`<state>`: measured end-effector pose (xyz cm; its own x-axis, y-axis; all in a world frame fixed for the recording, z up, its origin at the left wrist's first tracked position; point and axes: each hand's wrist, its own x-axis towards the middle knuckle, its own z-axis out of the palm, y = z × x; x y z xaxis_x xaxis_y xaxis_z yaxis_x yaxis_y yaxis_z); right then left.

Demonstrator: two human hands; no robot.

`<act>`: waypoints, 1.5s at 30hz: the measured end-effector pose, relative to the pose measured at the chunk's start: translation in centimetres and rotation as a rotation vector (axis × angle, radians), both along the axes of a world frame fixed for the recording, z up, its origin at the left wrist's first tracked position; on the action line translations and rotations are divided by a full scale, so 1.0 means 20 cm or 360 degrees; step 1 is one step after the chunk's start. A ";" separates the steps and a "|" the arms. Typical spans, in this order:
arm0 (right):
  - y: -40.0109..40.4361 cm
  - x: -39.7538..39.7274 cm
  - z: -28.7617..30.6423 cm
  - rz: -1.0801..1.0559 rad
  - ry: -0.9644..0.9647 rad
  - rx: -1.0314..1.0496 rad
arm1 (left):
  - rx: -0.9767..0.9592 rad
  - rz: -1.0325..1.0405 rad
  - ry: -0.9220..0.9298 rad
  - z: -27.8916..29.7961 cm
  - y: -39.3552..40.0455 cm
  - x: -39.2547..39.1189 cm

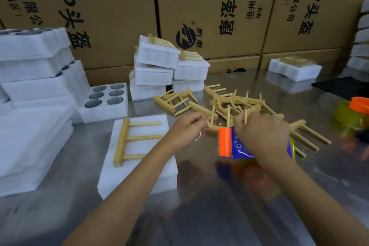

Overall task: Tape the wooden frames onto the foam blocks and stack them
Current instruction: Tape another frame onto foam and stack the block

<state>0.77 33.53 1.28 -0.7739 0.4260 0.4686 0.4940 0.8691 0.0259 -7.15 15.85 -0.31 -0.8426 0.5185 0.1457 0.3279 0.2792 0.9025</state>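
On the steel table [83,201], the right hand [261,132] grips a tape dispenser [235,144]; the left hand [187,128] pinches its clear tape beside a foam block [139,174] bearing a wooden frame [127,140].

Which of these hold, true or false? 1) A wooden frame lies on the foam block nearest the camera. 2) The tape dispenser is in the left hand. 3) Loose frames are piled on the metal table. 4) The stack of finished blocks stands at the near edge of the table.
1) True: a wooden frame lies flat on the foam block.
2) False: the right hand holds the tape dispenser; the left hand pinches the clear tape end.
3) True: loose frames lie scattered on the metal table.
4) False: the stack of finished blocks stands at the back, by the cardboard boxes.
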 end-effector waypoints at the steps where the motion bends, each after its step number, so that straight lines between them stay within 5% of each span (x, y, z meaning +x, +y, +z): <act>1: -0.01 0.07 -0.02 -0.0030 0.0013 0.0041 | 0.0069 0.0000 -0.0042 0.00 0.00 -0.01; 6: -0.09 0.28 -0.08 -0.0057 -0.0310 0.0071 | 0.0164 0.0013 -0.0079 0.03 -0.02 -0.01; 9: -0.13 0.29 0.01 -0.0059 -0.0224 -0.0045 | 0.0159 -0.0026 -0.0116 0.03 -0.02 0.00; 13: -0.17 0.18 0.13 0.0415 0.0090 -0.0090 | 0.0232 -0.0024 -0.0138 0.04 -0.02 0.01; 18: -0.31 0.03 0.20 0.0811 -0.0096 -0.1743 | 0.0274 -0.0024 -0.0129 0.04 -0.01 0.02; 28: -0.29 -0.05 0.14 0.0652 0.0248 -0.2320 | 0.0273 0.0032 -0.0168 0.02 -0.02 0.00; 31: -0.29 -0.07 0.09 0.0639 0.0280 -0.2112 | 0.0307 0.0222 -0.0170 0.02 -0.02 -0.01; 39: -0.37 -0.07 0.00 0.0842 -0.0045 -0.0719 | 0.0772 0.0656 0.0207 0.18 -0.27 0.06; 45: -0.54 -0.09 -0.07 0.0780 -0.0348 -0.0392 | 0.0283 0.1401 0.0052 -0.01 -0.83 0.06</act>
